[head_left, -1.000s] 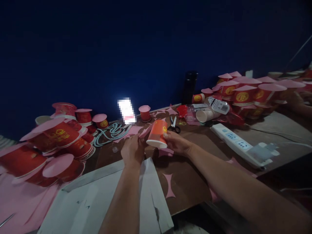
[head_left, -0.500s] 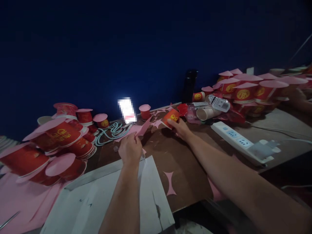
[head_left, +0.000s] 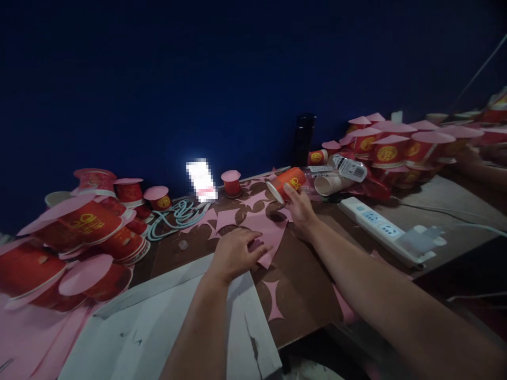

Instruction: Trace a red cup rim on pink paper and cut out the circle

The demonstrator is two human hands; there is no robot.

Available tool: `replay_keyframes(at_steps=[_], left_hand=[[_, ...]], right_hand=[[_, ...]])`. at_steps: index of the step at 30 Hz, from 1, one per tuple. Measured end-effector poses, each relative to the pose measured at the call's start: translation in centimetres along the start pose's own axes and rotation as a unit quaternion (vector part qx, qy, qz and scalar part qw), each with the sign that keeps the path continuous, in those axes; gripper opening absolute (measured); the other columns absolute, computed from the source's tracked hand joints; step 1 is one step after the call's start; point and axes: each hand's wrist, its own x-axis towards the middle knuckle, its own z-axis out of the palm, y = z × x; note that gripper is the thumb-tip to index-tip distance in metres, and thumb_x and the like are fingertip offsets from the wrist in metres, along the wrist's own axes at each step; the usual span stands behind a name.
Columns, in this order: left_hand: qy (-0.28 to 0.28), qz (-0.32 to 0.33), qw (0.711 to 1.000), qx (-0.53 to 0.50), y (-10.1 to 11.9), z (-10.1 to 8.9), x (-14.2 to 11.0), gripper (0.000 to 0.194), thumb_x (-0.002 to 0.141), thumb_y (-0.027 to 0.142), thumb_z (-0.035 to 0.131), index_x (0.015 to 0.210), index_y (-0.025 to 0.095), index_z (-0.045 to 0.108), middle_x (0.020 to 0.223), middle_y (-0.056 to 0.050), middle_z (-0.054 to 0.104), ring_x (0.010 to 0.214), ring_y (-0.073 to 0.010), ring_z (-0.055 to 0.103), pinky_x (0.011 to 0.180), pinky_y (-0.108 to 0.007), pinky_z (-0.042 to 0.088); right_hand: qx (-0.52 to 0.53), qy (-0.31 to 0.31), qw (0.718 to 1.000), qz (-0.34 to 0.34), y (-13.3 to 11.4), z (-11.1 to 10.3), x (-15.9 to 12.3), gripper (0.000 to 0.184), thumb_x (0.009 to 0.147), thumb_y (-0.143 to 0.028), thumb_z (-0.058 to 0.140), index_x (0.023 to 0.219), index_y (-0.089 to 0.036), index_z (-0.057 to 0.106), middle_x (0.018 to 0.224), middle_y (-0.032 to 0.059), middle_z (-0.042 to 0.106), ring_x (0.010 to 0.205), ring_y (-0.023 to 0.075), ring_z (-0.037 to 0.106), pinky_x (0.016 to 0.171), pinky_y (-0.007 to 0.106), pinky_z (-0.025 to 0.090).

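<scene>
Head view: a red-orange paper cup (head_left: 292,181) is held by the right hand (head_left: 303,211), the nearer of the two, and is placed beyond and to the right of the left hand (head_left: 235,256), clearly apart from it. Its long axis is tipped sideways, with the white-rimmed end turned left and slightly towards the person and the other end pointed right and away. The cup is gripped from its near right side, the thumb laid along the printed wall; the other fingers are mostly hidden. The left hand is held palm down, empty, with fingers loosely spread and pointed right over a pink paper sheet (head_left: 273,232); whether the sheet is pressed cannot be told.
</scene>
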Motion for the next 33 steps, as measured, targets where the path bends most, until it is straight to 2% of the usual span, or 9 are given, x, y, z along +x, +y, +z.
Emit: replay_keyframes(at_steps=[3, 6, 12, 16, 18, 21, 25, 29, 33], left_hand=[[-0.008, -0.01, 1.0, 0.017, -0.4, 0.7, 0.3, 0.046, 0.089, 0.053, 0.04, 0.111, 0.022, 0.068, 0.117, -0.009, 0.066, 0.108, -0.0245, 0.058, 0.095, -0.037, 0.039], [-0.044, -0.005, 0.997, 0.059, -1.1, 1.9, 0.5, 0.061, 0.083, 0.06, 0.048, 0.13, 0.022, 0.055, 0.141, -0.01, 0.049, 0.132, -0.0303, 0.039, 0.11, -0.048, 0.021], [-0.045, -0.105, 0.988, 0.107, -2.2, 3.1, 0.8, 0.063, 0.085, 0.06, 0.043, 0.135, 0.021, 0.048, 0.146, -0.014, 0.041, 0.139, -0.0353, 0.025, 0.109, -0.062, 0.005], [0.001, -0.13, 0.985, 0.117, -2.3, 2.1, 0.9, 0.052, 0.09, 0.051, 0.039, 0.13, 0.021, 0.051, 0.14, -0.014, 0.048, 0.135, -0.0329, 0.033, 0.108, -0.062, 0.011], [0.059, -0.18, 0.974, 0.128, -2.4, 1.4, 0.9, 0.045, 0.092, 0.043, 0.036, 0.127, 0.021, 0.053, 0.133, -0.014, 0.055, 0.129, -0.031, 0.042, 0.108, -0.059, 0.018], [0.088, -0.223, 0.96, 0.144, -2.6, 0.6, 0.8, 0.037, 0.091, 0.034, 0.04, 0.117, 0.017, 0.06, 0.122, -0.014, 0.062, 0.123, -0.0306, 0.048, 0.105, -0.052, 0.027], [0.089, -0.216, 0.961, 0.146, -3.0, 0.6, 0.6, 0.033, 0.088, 0.029, 0.045, 0.113, 0.017, 0.063, 0.118, -0.014, 0.064, 0.119, -0.0303, 0.051, 0.102, -0.048, 0.032], [0.119, -0.201, 0.961, 0.146, -3.4, 1.2, 0.6, 0.034, 0.088, 0.028, 0.045, 0.113, 0.016, 0.064, 0.124, -0.013, 0.061, 0.12, -0.0297, 0.051, 0.102, -0.047, 0.032], [0.135, -0.194, 0.961, 0.143, -3.9, 1.4, 0.6, 0.032, 0.086, 0.026, 0.046, 0.111, 0.017, 0.066, 0.126, -0.011, 0.061, 0.12, -0.0286, 0.051, 0.102, -0.046, 0.032]], right_hand=[[-0.031, -0.049, 0.998, -0.024, -0.3, 0.1, -0.4, 0.046, 0.071, -0.053, 0.07, 0.104, -0.022, 0.059, 0.099, 0.0033, 0.068, 0.088, 0.0195, 0.066, 0.08, 0.034, 0.053], [-0.068, -0.082, 0.993, -0.046, -0.3, 0.1, -0.8, 0.047, 0.069, -0.045, 0.074, 0.107, -0.022, 0.058, 0.105, 0.0038, 0.067, 0.093, 0.0191, 0.064, 0.087, 0.035, 0.051], [-0.163, -0.098, 0.982, -0.002, 0.0, 0.3, -1.5, 0.068, 0.06, -0.033, 0.081, 0.12, -0.02, 0.05, 0.111, 0.0076, 0.065, 0.095, 0.0218, 0.064, 0.089, 0.04, 0.051], [-0.239, -0.124, 0.963, 0.007, 0.0, 0.4, -2.0, 0.071, 0.059, -0.029, 0.081, 0.122, -0.02, 0.05, 0.112, 0.008, 0.065, 0.095, 0.0224, 0.064, 0.087, 0.04, 0.051], [-0.272, -0.147, 0.951, -0.005, 0.0, 0.3, -2.1, 0.071, 0.06, -0.028, 0.08, 0.124, -0.021, 0.05, 0.113, 0.0073, 0.064, 0.097, 0.0226, 0.063, 0.088, 0.04, 0.05], [-0.314, -0.163, 0.935, -0.011, 0.2, 0.2, -2.3, 0.071, 0.06, -0.028, 0.08, 0.125, -0.023, 0.051, 0.113, 0.0058, 0.065, 0.1, 0.0235, 0.062, 0.089, 0.041, 0.049], [-0.327, -0.183, 0.927, -0.013, 0.2, 0.4, -2.6, 0.072, 0.059, -0.028, 0.081, 0.125, -0.025, 0.052, 0.111, 0.0036, 0.066, 0.1, 0.023, 0.062, 0.088, 0.038, 0.05], [-0.323, -0.222, 0.92, -0.007, -0.3, 0.7, -3.1, 0.071, 0.062, -0.03, 0.079, 0.127, -0.024, 0.051, 0.109, 0.0038, 0.066, 0.096, 0.0211, 0.063, 0.085, 0.035, 0.051], [-0.364, -0.239, 0.9, -0.005, -0.6, 0.6, -3.0, 0.072, 0.059, -0.032, 0.081, 0.125, -0.021, 0.053, 0.108, 0.0058, 0.067, 0.097, 0.0233, 0.063, 0.086, 0.036, 0.05]])
